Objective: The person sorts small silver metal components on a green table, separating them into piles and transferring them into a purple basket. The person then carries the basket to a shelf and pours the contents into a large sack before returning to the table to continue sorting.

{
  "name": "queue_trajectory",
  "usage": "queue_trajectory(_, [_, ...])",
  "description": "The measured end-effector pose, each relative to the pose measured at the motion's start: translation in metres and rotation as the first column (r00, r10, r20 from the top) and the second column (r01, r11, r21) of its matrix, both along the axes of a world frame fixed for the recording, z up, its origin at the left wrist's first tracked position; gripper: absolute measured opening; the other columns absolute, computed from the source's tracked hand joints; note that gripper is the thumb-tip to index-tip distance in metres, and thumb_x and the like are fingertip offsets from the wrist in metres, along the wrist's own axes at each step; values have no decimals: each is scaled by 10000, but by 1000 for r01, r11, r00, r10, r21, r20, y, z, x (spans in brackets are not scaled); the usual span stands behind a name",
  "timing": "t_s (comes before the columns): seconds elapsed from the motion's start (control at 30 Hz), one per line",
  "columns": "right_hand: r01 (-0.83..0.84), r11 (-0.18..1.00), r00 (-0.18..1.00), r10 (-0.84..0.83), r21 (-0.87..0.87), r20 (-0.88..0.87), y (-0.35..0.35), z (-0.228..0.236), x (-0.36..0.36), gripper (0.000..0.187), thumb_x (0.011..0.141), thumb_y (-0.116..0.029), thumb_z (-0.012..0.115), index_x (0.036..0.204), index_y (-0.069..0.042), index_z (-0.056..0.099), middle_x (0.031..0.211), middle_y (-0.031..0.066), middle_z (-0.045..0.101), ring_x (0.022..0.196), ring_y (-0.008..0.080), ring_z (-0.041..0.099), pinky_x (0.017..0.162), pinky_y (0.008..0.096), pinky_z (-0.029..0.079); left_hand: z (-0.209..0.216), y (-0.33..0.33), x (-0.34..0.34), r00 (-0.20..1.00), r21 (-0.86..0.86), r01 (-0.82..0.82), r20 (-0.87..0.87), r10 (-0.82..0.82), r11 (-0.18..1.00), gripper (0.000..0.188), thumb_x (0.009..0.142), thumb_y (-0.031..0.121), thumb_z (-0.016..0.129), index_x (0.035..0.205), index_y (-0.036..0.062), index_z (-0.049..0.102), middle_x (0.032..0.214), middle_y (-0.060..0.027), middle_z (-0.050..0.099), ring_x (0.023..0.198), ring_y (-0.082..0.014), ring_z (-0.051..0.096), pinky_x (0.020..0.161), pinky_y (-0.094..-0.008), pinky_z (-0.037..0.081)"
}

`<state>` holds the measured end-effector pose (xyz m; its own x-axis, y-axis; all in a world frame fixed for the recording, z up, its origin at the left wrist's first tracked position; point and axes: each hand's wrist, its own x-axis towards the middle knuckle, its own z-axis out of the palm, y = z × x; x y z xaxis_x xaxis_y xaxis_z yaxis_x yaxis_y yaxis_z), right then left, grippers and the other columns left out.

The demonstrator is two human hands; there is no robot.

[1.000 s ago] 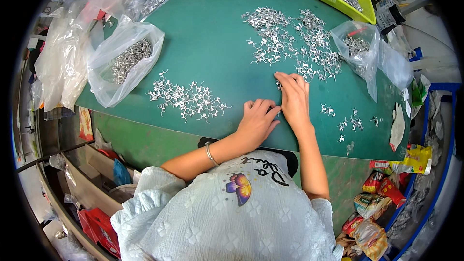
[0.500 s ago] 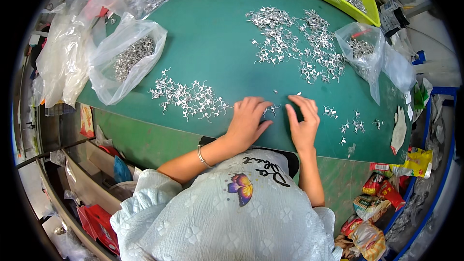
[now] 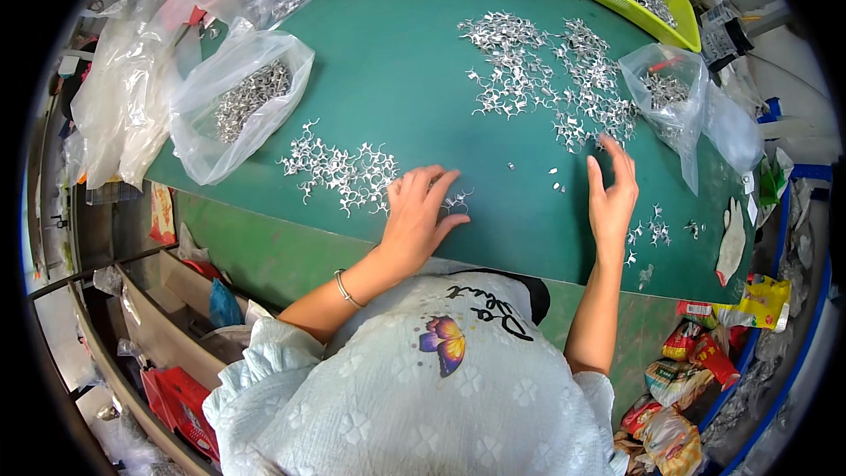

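Left hand: our left hand [image 3: 416, 216] lies palm down on the green desk [image 3: 405, 79], fingers spread; its grip is open and holds nothing.
Left hand contact: the fingertips rest on the right edge of the near cluster of small silver metal clips [image 3: 339, 172], with a few loose clips just beside the thumb.
Right hand: our right hand [image 3: 611, 198] is raised on edge above the desk, fingers extended and together; its grip is open and empty.
Right hand position: the fingertips reach the lower edge of the large spread of silver clips [image 3: 546, 79] at the far middle of the desk.
Between the hands: several single clips [image 3: 557, 185] lie apart on the bare desk surface.
Right of the right hand: a small group of clips [image 3: 652, 229] sits near the desk edge.
Left area: a clear plastic bag [image 3: 233, 106] holding silver parts lies open, just beside the near cluster.
Right area: a second clear bag [image 3: 674, 92] with parts lies next to the large spread.
Far right: a yellow-green tray [image 3: 648, 0] holds more metal parts.
Wrist: a thin bracelet [image 3: 346, 289] sits on our left wrist.
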<state>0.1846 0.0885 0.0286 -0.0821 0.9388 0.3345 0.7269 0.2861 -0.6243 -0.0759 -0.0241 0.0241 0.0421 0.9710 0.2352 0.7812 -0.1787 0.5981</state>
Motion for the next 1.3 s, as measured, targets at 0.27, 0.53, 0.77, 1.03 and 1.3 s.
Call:
queue_trajectory(0.27, [-221,944,932,279,-246,233,-17,-12,-31,509,933,-230,589,1370,3,473,1459,173,431,1404,343,320,1145,469,247,-17,1,-4,999,-17,-3,32,4,1000,230,767,101,743,954,61,615,1022,-63,548,998,-254,498,860,-402,331])
queue_trajectory(0.53, [-320,910,934,256,-264,-250,-46,15,-35,319,861,-46,643,1179,-28,632,1171,128,651,1120,277,587,968,380,438,-8,8,-8,954,-32,-69,290,75,997,198,792,25,720,970,34,634,898,-51,645,799,-195,589,765,-327,425])
queue_trajectory(0.77, [-407,864,854,243,-298,-460,-73,23,-55,194,834,26,655,1025,2,677,905,68,700,798,130,614,733,251,457,7,20,29,377,-320,271,903,205,908,161,906,-31,617,1065,-57,609,979,-84,668,937,-127,643,855,-256,532])
queue_trajectory(1.03, [-220,913,895,48,-343,-444,-82,12,-42,87,830,-13,690,914,8,697,843,95,705,721,174,643,660,289,483,11,19,40,501,-358,302,848,172,883,214,876,-37,641,1088,-34,612,1078,-104,642,1018,-173,642,883,-292,524])
queue_trajectory(1.3, [302,953,901,-272,-39,338,-72,-8,37,110,828,-126,710,892,-39,687,956,76,605,966,270,528,857,401,394,-3,1,23,986,-25,80,150,-75,997,327,779,75,737,1085,90,622,1225,-85,555,1221,-290,487,1055,-521,269])
